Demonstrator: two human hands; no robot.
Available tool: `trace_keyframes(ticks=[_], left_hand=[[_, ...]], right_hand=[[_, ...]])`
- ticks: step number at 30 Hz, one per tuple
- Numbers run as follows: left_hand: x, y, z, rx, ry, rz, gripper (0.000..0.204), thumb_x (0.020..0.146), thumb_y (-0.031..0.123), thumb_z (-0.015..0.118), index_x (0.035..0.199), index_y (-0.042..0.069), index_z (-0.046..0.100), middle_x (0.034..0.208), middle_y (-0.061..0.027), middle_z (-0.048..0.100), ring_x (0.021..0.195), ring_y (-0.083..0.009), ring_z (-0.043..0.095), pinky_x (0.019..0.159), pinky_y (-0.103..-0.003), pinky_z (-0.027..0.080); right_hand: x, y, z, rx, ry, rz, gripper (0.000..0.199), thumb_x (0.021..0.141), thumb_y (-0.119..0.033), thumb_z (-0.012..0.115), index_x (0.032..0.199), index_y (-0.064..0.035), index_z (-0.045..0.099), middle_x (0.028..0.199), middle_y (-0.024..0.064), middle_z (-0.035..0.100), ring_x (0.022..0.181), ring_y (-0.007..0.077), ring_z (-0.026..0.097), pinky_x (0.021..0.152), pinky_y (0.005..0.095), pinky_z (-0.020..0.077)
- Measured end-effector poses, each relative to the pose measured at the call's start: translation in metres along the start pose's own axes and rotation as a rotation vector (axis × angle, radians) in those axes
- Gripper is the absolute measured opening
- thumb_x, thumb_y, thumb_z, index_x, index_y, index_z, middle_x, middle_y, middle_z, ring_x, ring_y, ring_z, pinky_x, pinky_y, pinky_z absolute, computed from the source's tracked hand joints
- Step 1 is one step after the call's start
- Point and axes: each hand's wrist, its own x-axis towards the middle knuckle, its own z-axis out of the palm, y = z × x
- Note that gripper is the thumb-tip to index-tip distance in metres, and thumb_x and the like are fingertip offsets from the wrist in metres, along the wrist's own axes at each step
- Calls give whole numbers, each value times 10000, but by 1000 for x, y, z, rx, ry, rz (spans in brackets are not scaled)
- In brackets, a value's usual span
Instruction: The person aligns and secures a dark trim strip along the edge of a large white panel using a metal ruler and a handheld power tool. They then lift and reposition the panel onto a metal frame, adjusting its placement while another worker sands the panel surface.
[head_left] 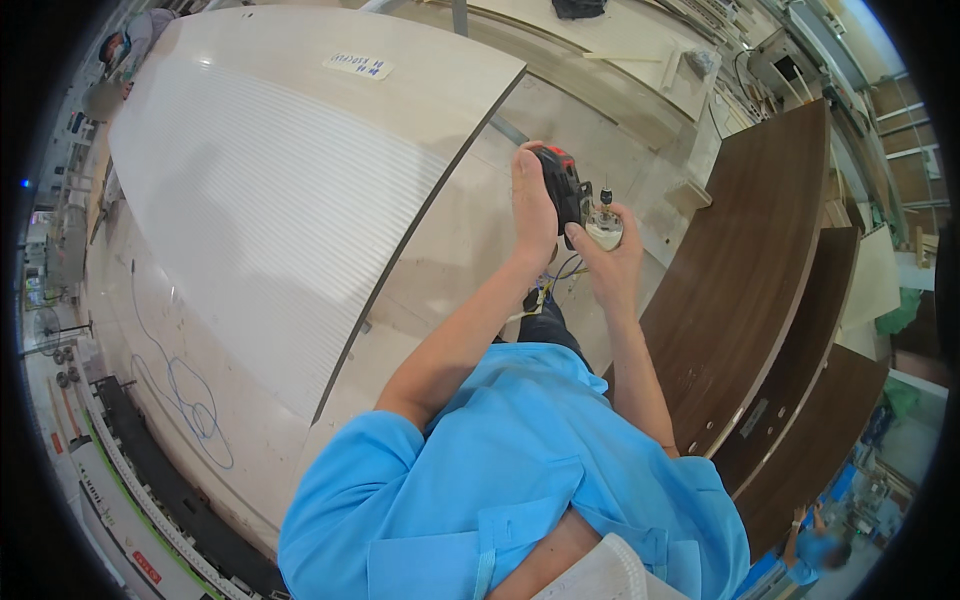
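My left hand (535, 195) is closed along the left side of a black and red hand tool (562, 185), held up over the floor in front of me. My right hand (612, 260) closes round a small clear, round piece (604, 228) with white in its lower part. On top of that piece sits a black collar with a thin upright tip. The right thumb rests at the tool's lower edge. Whether the clear piece is joined to the tool, I cannot tell. Blue wires (568, 268) show just below the hands.
A large pale panel (300, 55) with a ribbed white area lies to the left, its dark edge near my left arm. Dark brown boards (750, 230) stand to the right. A blue cord (195, 405) lies at far left. Other people appear at upper left and lower right.
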Motion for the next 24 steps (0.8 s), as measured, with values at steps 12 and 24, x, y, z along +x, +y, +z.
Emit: trace_keyframes(ticks=[12,24], left_hand=[[-22,20,-31,-18,-88,-10,502,1111,513,308,1370,103,443,1106,-73,617,931,-140,623,796,-307,556],[-32,18,-13,-4,-152,0,479,1119,487,305,1361,101,454,1089,-65,598,946,-139,608,832,-298,538]], right_hand=[[-35,-9,16,-5,-35,-35,424,847,-105,822,1173,-2,571,983,46,694,871,91,647,760,258,525],[-43,-22,2,-37,-27,-56,414,852,-110,808,1169,1,567,989,74,710,872,102,667,754,261,532]])
